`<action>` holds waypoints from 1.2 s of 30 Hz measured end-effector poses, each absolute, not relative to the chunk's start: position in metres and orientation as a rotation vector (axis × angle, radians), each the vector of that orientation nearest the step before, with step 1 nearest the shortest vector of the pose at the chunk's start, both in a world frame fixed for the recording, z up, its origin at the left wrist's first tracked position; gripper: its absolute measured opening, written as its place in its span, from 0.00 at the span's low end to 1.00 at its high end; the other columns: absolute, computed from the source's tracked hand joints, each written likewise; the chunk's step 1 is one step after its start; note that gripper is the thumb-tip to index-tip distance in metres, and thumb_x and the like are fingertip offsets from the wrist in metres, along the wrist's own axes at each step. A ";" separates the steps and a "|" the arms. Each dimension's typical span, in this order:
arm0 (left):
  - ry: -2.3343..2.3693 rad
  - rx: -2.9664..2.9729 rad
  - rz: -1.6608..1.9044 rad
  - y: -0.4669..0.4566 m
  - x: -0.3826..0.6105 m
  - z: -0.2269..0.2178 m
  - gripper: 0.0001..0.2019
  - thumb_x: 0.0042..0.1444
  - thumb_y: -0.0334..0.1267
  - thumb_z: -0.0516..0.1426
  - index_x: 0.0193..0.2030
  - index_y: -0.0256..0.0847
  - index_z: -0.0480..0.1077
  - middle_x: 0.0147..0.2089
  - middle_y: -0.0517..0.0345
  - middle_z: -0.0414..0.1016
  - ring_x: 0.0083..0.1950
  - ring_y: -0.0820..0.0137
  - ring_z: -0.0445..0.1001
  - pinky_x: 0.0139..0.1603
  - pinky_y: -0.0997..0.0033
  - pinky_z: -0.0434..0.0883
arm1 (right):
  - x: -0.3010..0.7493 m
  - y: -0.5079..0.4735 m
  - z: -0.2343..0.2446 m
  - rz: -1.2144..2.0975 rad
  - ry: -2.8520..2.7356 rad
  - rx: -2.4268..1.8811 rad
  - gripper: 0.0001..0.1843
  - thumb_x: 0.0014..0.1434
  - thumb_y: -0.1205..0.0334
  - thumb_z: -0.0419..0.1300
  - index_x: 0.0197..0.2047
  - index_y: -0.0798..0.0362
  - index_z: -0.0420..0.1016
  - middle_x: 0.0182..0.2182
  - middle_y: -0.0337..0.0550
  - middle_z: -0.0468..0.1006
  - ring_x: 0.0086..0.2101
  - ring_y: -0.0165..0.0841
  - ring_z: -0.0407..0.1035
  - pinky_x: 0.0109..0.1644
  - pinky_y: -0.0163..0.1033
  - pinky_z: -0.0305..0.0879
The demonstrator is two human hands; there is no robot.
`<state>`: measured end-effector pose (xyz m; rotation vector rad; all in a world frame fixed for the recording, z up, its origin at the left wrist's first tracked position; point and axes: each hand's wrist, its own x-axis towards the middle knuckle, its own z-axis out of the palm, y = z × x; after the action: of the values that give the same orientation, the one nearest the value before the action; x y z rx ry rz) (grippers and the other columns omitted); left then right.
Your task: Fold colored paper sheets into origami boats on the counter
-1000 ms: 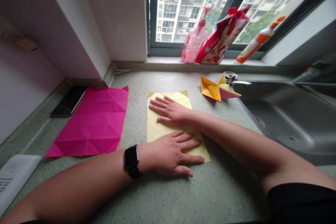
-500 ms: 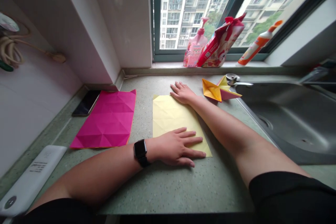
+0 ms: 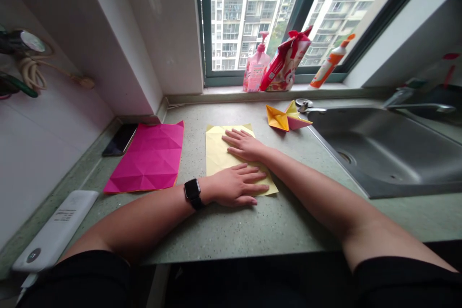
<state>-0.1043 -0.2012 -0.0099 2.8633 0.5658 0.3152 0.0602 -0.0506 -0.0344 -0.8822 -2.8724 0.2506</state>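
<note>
The yellow sheet [image 3: 216, 154] lies flat on the counter [image 3: 216, 236], between the pink sheet [image 3: 147, 159] on the left and the sink [image 3: 390, 149] on the right. Both hands rest on it palm down, fingers extended, grasping nothing. The left hand [image 3: 236, 185], below a watch [image 3: 192, 189], covers the near part; the right hand [image 3: 245, 145] lies across the far part, just beyond it. Far right of the sheet, near the sink's corner, sits a folded paper shape [image 3: 277, 119]. A phone [image 3: 120, 139] lies left of the pink sheet, a power bank [image 3: 59, 228] nearer.
</note>
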 end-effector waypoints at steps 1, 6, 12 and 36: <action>0.582 2.865 0.282 -0.203 -0.105 -0.009 0.29 0.77 0.52 0.54 0.78 0.42 0.67 0.82 0.43 0.60 0.83 0.47 0.57 0.84 0.45 0.51 | 0.059 -0.048 -0.035 0.228 -2.861 -0.911 0.36 0.77 0.41 0.54 0.81 0.46 0.61 0.81 0.50 0.55 0.78 0.53 0.50 0.81 0.62 0.45; 0.589 2.819 0.170 -0.222 -0.104 -0.004 0.31 0.77 0.54 0.53 0.82 0.46 0.60 0.84 0.49 0.56 0.86 0.49 0.51 0.85 0.43 0.48 | 0.055 -0.043 -0.036 0.209 -2.823 -0.947 0.36 0.76 0.40 0.53 0.81 0.43 0.62 0.81 0.47 0.56 0.79 0.53 0.49 0.81 0.61 0.46; 0.544 2.614 0.167 -0.254 -0.103 0.004 0.31 0.79 0.48 0.49 0.84 0.42 0.54 0.85 0.51 0.53 0.87 0.56 0.48 0.87 0.47 0.41 | 0.055 -0.047 -0.036 0.225 -2.821 -0.946 0.37 0.77 0.39 0.52 0.81 0.44 0.61 0.81 0.48 0.56 0.79 0.53 0.48 0.81 0.60 0.46; 0.797 2.747 0.388 -0.238 -0.170 0.022 0.29 0.66 0.51 0.67 0.69 0.41 0.72 0.70 0.40 0.77 0.72 0.47 0.73 0.74 0.43 0.69 | 0.066 -0.045 -0.031 0.372 -2.739 -0.806 0.32 0.75 0.43 0.59 0.75 0.45 0.72 0.76 0.51 0.67 0.75 0.55 0.58 0.80 0.67 0.50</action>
<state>-0.1695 -0.2381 0.0222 2.7471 0.7968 0.3881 0.0663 -0.0446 -0.0310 -0.8063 -2.7389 0.3725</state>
